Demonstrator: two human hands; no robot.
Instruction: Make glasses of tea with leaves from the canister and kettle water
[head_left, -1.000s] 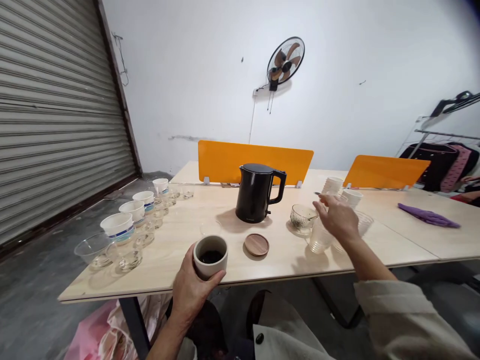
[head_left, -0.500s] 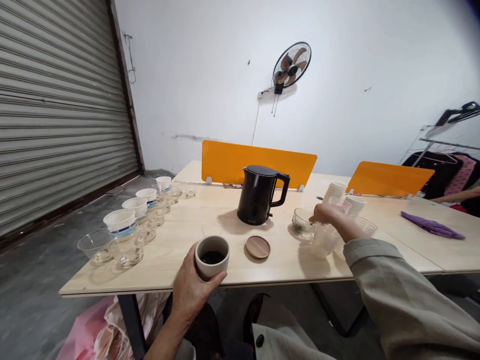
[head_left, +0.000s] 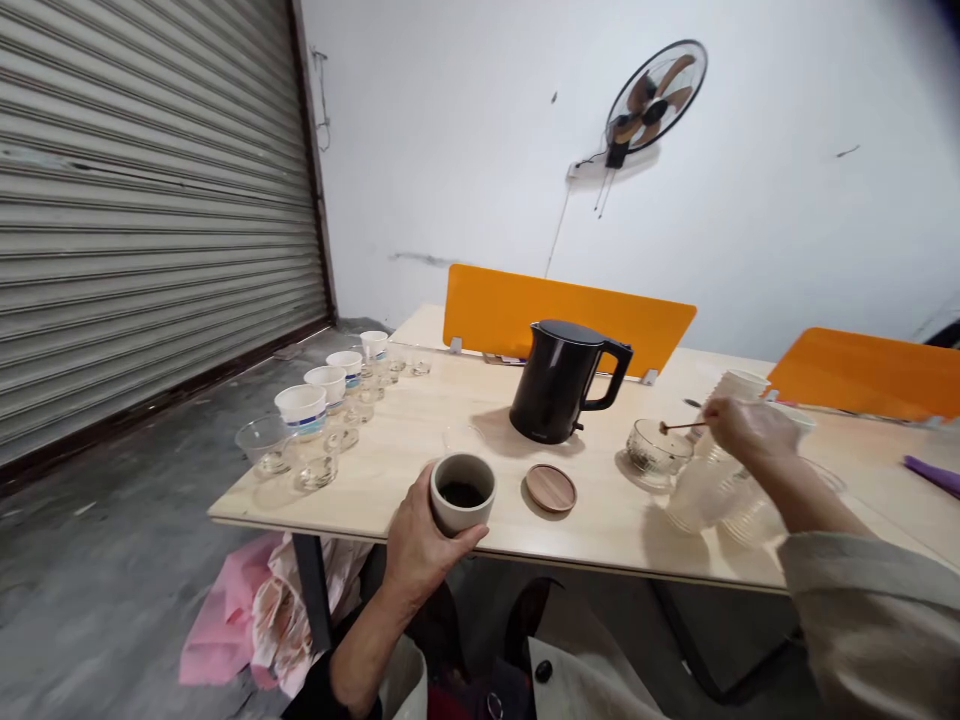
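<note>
My left hand (head_left: 424,535) is wrapped round a pale cup (head_left: 463,497) with dark contents at its bottom, held by the table's front edge. In my right hand (head_left: 750,428) is the thin handle of a small wooden spoon (head_left: 679,426). The spoon's small brown head is over a ribbed glass bowl (head_left: 658,455). Below the right hand are stacked clear plastic cups (head_left: 701,492), partly hidden by it. A round wooden lid or coaster (head_left: 551,489) lies between the pale cup and the bowl.
A black electric kettle (head_left: 559,385) stands mid-table before an orange divider (head_left: 570,315). White paper cups (head_left: 301,405) and clear cups (head_left: 315,468) line the left side. A second orange divider (head_left: 862,370) and a purple cloth (head_left: 934,475) are at the right.
My right hand has drawn back rightward from the glass bowl, and the spoon now shows in it. The view has swung left. My left hand still grips the cup.
</note>
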